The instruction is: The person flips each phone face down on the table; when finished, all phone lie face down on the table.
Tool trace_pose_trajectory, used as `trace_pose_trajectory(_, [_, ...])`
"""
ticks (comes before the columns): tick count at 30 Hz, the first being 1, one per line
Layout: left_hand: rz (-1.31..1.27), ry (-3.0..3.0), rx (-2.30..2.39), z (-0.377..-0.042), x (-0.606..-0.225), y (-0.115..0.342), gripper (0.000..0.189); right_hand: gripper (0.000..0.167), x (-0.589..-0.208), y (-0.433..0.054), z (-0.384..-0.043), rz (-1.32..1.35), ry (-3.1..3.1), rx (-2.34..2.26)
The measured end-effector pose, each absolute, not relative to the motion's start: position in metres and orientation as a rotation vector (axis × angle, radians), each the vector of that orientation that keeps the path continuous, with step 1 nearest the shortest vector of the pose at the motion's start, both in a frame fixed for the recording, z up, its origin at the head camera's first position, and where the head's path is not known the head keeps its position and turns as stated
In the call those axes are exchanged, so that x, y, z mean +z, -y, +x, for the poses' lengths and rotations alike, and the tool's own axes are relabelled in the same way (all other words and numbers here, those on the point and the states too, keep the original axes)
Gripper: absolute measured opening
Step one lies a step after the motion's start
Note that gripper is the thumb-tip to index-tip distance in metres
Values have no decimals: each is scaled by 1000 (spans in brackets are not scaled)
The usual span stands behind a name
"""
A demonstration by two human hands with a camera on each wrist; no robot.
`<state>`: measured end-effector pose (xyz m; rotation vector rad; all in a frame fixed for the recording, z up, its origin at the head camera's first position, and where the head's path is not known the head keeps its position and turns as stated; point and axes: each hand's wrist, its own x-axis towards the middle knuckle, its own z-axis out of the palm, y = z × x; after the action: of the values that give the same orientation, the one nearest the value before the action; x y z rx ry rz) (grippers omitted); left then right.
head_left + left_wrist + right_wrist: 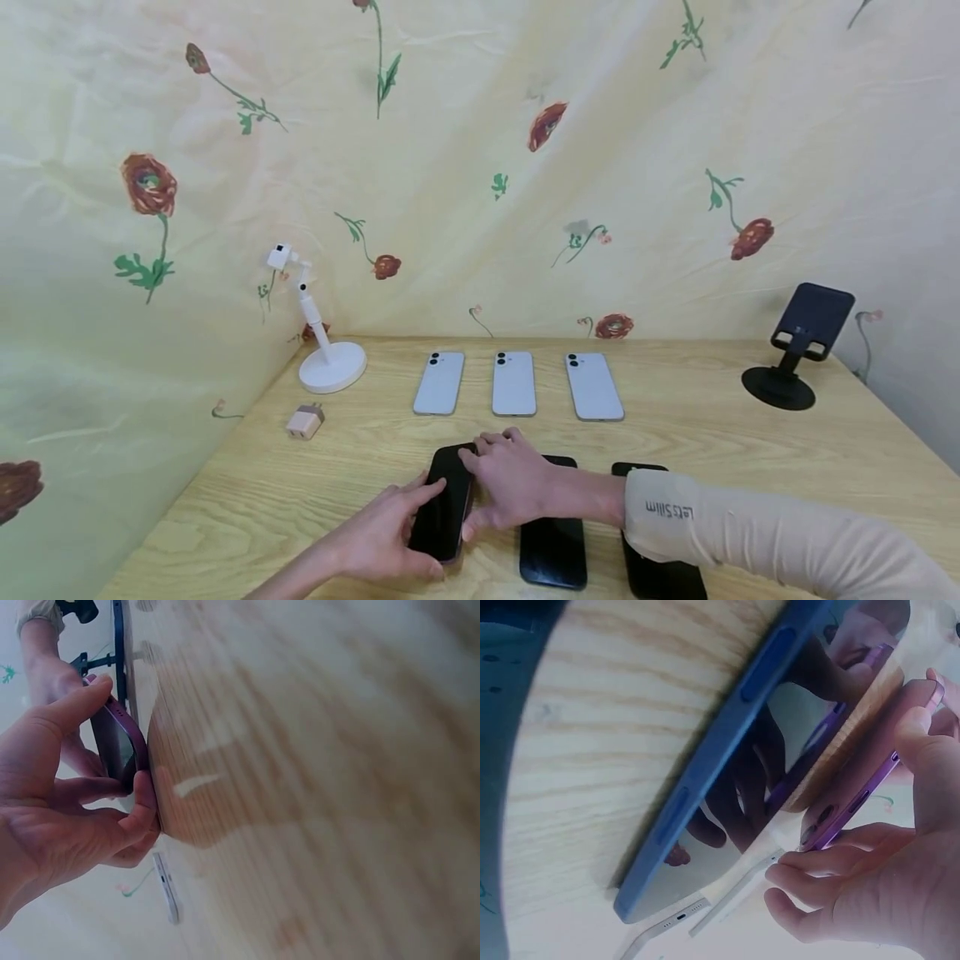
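A smartphone (pixel 447 521) with a dark screen and purple-pink frame is between both hands, screen up. My left hand (pixel 382 529) grips its left side and near end, thumb on the side edge in the left wrist view. Along the right edge and far corner, my right hand (pixel 513 479) holds it too, thumb low on the side. The right wrist view shows the phone's pink back (pixel 870 761) tilted up off the table. Just right lies a blue-framed phone (pixel 552 554), screen up, partly under the right forearm. Another dark phone (pixel 660 579) is partly hidden by the sleeve.
Three pale phones, left (pixel 440 383), middle (pixel 513 383) and right (pixel 594 386), lie backs up in a row behind. A white stand (pixel 333 367) and a plug charger (pixel 305 422) are at left. A black phone stand (pixel 780 387) is at far right, before a flowered cloth.
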<state>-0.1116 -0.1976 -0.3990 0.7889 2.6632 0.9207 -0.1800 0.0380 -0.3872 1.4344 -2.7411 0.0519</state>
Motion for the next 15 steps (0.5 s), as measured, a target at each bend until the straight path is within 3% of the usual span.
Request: trace_pose_trajectory(15, [878,-2538,1131,-115,-401,205,89,101,-379,-34,-180,1388,2752,208])
